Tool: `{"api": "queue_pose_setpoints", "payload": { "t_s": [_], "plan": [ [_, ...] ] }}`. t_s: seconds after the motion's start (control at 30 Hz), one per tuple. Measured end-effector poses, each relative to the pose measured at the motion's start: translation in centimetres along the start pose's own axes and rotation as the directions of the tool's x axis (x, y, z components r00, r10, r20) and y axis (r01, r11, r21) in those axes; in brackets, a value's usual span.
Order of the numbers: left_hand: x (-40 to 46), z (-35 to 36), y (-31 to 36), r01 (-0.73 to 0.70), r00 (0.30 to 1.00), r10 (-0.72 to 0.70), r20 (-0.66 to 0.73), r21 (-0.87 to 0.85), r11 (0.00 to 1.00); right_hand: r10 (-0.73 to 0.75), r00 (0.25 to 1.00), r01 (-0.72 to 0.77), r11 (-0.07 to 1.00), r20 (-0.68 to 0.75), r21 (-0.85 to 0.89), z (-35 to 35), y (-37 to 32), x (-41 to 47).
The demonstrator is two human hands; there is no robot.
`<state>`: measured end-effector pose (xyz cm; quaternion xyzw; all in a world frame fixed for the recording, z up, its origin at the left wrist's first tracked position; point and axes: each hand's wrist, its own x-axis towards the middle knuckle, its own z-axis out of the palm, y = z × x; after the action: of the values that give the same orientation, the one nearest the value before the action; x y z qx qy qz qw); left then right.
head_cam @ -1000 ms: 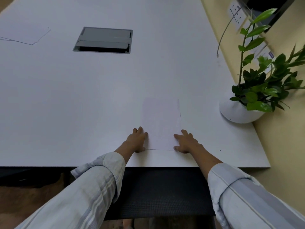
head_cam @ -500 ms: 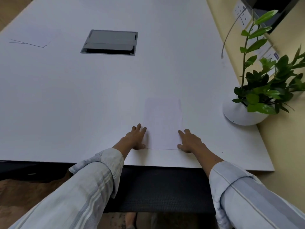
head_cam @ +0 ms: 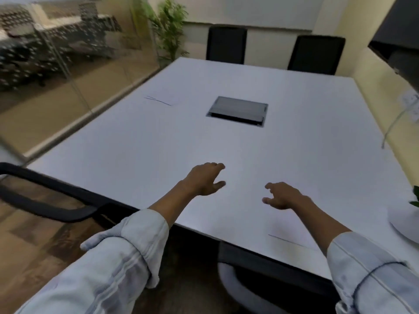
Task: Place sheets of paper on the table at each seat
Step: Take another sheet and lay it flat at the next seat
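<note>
White and broad, the meeting table (head_cam: 158, 141) fills most of the view, with a glass partition (head_cam: 68, 64) along its left side and a pale yellow wall (head_cam: 371, 71) on its right. Two black chairs (head_cam: 226, 45) stand at the far end, and a tall leafy plant (head_cam: 170, 28) stands in the corner behind them, blurred. Set into the middle of the tabletop is a grey cable box (head_cam: 237, 111); its lid lies flat and dark slots show along its near edge, but what is inside cannot be made out. At the right edge a white plant pot (head_cam: 403, 225) stands on the table, with only a few green leaves (head_cam: 416, 197) of its plant in view.

One sheet of paper (head_cam: 292, 232) lies flat near the table's near edge, partly under the right forearm. Another sheet of paper (head_cam: 162, 99) lies toward the far left side, well apart from the first.

Both hands hang above the tabletop and hold nothing. The left hand (head_cam: 205, 181) is spread with its fingers relaxed and slightly bent. The right hand (head_cam: 282, 196) has loosely curled fingers. A black chair armrest (head_cam: 43, 196) curves in at the lower left.
</note>
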<state>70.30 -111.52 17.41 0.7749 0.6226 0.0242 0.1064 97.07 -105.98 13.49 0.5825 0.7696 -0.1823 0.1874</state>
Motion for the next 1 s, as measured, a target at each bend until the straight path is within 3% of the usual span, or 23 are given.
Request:
{"api": "queue_pose_setpoints", "payload": {
  "t_s": [0.1,0.2,0.3,0.43,0.53,0.67,0.73,0.77,0.83,0.87,0.93,1.0],
  "plan": [
    [-6.8,-5.5,-5.6,0.013,0.976,-0.021,-0.215,-0.037,0.999,-0.148,0.98,0.15,0.989,-0.133,0.006,-5.2,-10.7,-1.3],
    [-15.3,-10.7,-12.5,0.057,0.893,-0.077,-0.443,-0.059,0.997,-0.313,0.898,0.33,0.944,-0.31,0.003,-9.5,-22.0,-4.1],
    [-23.6,-14.7,-18.7,0.097,0.774,-0.13,-0.62,-0.086,0.992,-0.47,0.758,0.523,0.852,-0.453,-0.009,-12.2,-32.7,-8.0],
    [-35.5,-18.5,-29.0,0.258,0.594,-0.274,-0.756,-0.144,0.956,-0.695,0.51,0.772,0.63,-0.507,-0.086,-13.0,-49.7,-12.8],
    [-40.9,-18.7,-34.6,0.341,0.541,-0.34,-0.77,-0.168,0.925,-0.771,0.387,0.85,0.511,-0.506,-0.127,-11.7,-58.5,-14.8],
    [-45.0,-16.8,-40.7,0.4,0.515,-0.388,-0.764,-0.186,0.897,-0.798,0.314,0.889,0.437,-0.514,-0.136,-8.8,-66.1,-15.4],
    [-47.0,-16.0,-46.6,0.433,0.531,-0.431,-0.729,-0.204,0.878,-0.807,0.291,0.9,0.413,-0.514,-0.139,-6.8,-72.7,-13.4],
    [-47.1,-15.3,-47.0,0.429,0.535,-0.426,-0.729,-0.2,0.881,-0.815,0.287,0.899,0.411,-0.504,-0.154,-6.1,-72.9,-13.5],
    [-47.7,-14.7,-54.1,0.452,0.559,-0.446,-0.699,-0.194,0.871,-0.816,0.296,0.898,0.415,-0.497,-0.147,-4.3,-79.5,-10.4],
    [-47.6,-14.4,-54.5,0.44,0.561,-0.428,-0.709,-0.183,0.879,-0.826,0.286,0.894,0.413,-0.485,-0.175,-4.0,-79.7,-10.5],
    [-47.3,-14.5,-61.8,0.436,0.599,-0.464,-0.653,-0.22,0.873,-0.815,0.349,0.886,0.448,-0.464,-0.121,-3.1,-85.9,-7.0],
    [-47.0,-14.2,-64.8,0.427,0.624,-0.449,-0.64,-0.202,0.881,-0.81,0.37,0.879,0.464,-0.455,-0.113,-2.7,-88.3,-5.8]
  ]
}}
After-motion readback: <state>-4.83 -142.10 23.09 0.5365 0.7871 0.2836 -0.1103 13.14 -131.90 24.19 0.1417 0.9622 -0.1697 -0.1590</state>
